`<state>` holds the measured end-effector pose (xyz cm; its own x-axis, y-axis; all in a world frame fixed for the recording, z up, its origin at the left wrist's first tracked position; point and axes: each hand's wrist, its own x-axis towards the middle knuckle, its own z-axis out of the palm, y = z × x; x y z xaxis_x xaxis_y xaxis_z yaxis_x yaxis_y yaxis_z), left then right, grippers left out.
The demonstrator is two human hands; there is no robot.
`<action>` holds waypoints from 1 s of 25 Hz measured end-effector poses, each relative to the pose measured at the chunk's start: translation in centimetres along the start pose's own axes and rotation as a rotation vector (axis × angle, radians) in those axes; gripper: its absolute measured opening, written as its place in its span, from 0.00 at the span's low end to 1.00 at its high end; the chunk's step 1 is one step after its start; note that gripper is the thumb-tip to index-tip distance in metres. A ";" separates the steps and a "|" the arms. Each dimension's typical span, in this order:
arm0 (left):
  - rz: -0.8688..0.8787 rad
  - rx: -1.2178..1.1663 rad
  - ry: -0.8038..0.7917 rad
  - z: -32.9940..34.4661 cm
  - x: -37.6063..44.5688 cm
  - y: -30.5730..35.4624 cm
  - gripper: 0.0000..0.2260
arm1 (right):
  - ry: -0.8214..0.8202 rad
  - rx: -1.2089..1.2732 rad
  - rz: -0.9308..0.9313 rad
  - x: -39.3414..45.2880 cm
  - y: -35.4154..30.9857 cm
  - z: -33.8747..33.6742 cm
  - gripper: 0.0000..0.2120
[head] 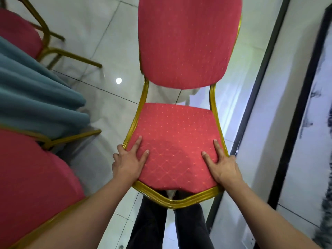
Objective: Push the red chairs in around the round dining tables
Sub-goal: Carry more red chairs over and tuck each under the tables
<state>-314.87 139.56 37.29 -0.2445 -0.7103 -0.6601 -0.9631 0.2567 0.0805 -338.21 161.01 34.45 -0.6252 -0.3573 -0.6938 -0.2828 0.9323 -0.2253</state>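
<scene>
A red chair [177, 126] with a gold metal frame fills the middle of the view, its seat toward me and its backrest at the top. My left hand [128, 162] grips the seat's front left corner, thumb and forefinger on top of the cushion. My right hand [222, 168] grips the front right corner the same way. The chair's legs are hidden under the seat. The round table [36, 97] at the left shows only as a hanging teal cloth.
A second red chair [34, 177] stands at the lower left against the teal cloth, a third red chair [19, 31] at the upper left. A wall with a dark-framed picture [305, 123] runs close along the right. Glossy white tiles [107, 97] lie between.
</scene>
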 end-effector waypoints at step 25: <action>0.172 -0.346 0.378 -17.9 -15.7 7.1 0.23 | 0.330 0.408 -0.292 -11.9 -7.4 -25.6 0.14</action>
<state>-319.89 140.85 61.62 -0.3640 -0.8797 -0.3059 -0.8705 0.2046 0.4476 -347.30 156.96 61.84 -0.7749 -0.5393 -0.3298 -0.2154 0.7158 -0.6642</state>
